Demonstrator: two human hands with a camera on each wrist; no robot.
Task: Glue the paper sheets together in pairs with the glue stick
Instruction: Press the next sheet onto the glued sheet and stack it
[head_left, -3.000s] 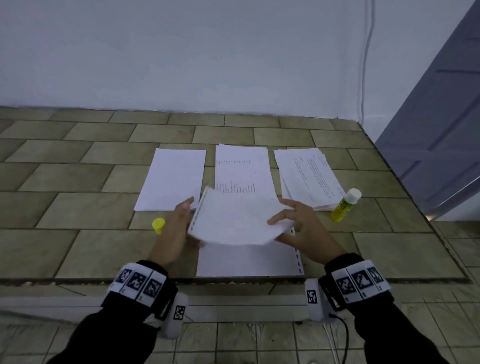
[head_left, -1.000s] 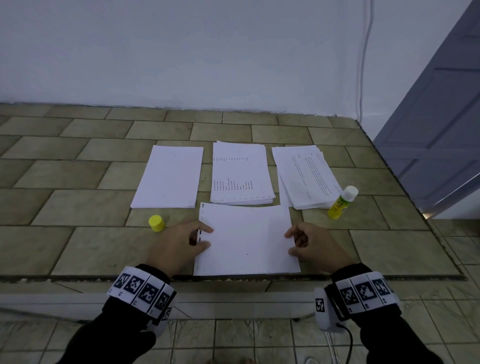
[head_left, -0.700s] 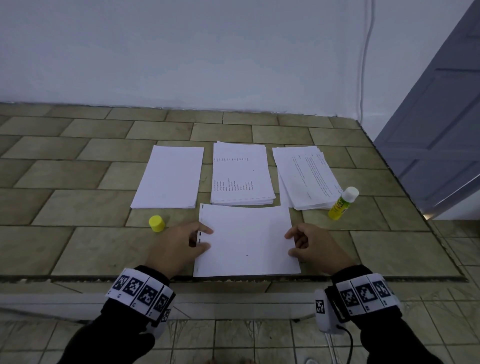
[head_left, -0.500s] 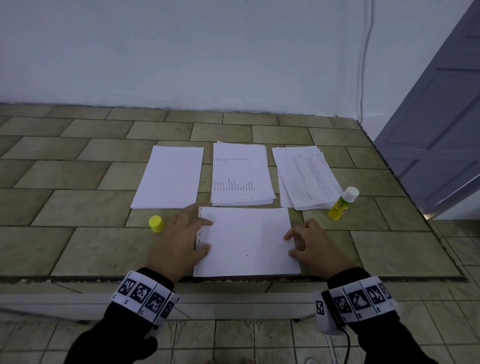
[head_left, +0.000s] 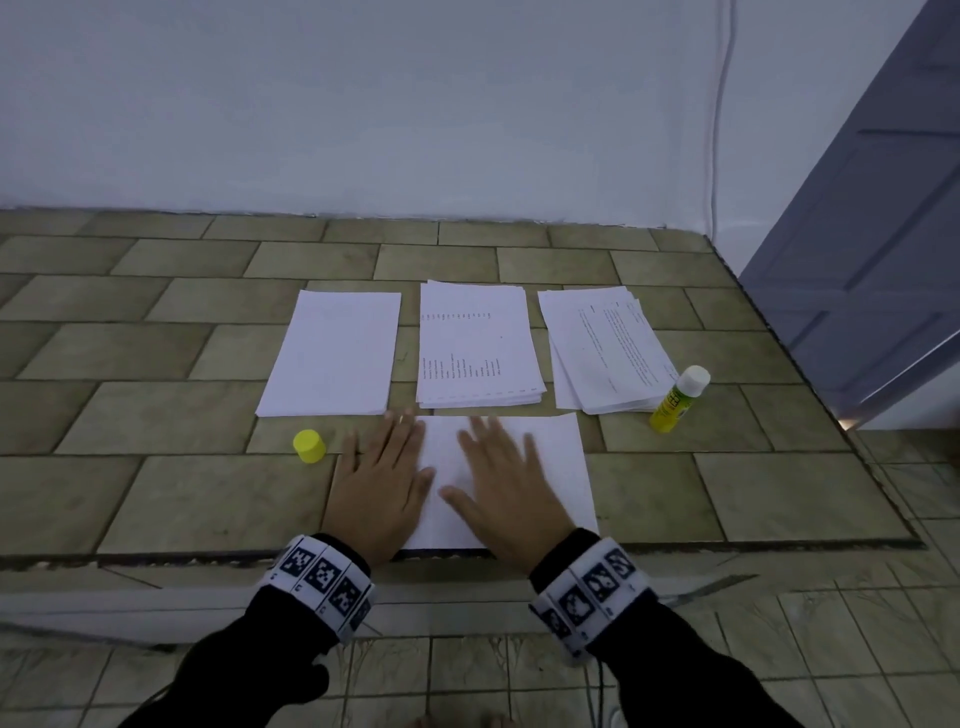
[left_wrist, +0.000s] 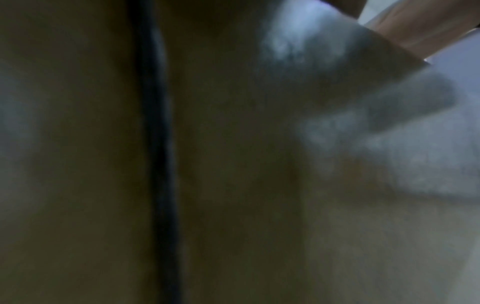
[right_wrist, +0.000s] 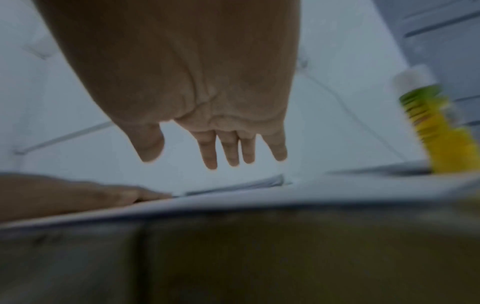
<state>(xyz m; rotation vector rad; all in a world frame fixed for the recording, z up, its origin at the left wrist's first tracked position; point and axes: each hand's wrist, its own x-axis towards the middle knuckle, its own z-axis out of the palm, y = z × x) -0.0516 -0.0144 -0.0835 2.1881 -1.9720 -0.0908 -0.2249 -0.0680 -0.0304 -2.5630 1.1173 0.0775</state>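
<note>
A white paper pair (head_left: 556, 457) lies flat at the front edge of the tiled surface. My left hand (head_left: 382, 467) lies flat with straight fingers across its left edge. My right hand (head_left: 498, 470) presses flat on its middle, fingers spread; in the right wrist view the right hand (right_wrist: 207, 144) is open and blurred over the paper (right_wrist: 233, 201). The yellow glue stick (head_left: 678, 399) leans uncapped against the right stack, also seen as glue stick (right_wrist: 439, 131). Its yellow cap (head_left: 309, 446) stands left of my left hand. The left wrist view is dark and blurred.
Three stacks lie behind the pair: a blank stack (head_left: 332, 353) on the left, a printed stack (head_left: 475, 345) in the middle, a printed, fanned stack (head_left: 605, 348) on the right. A white wall stands behind, a grey door (head_left: 878, 218) at right. The surface's front edge (head_left: 727, 544) drops to a tiled floor.
Both hands laid the lifted sheet down on the lower one. They then went from curled at its side edges to flat on it, moving inward toward the middle.
</note>
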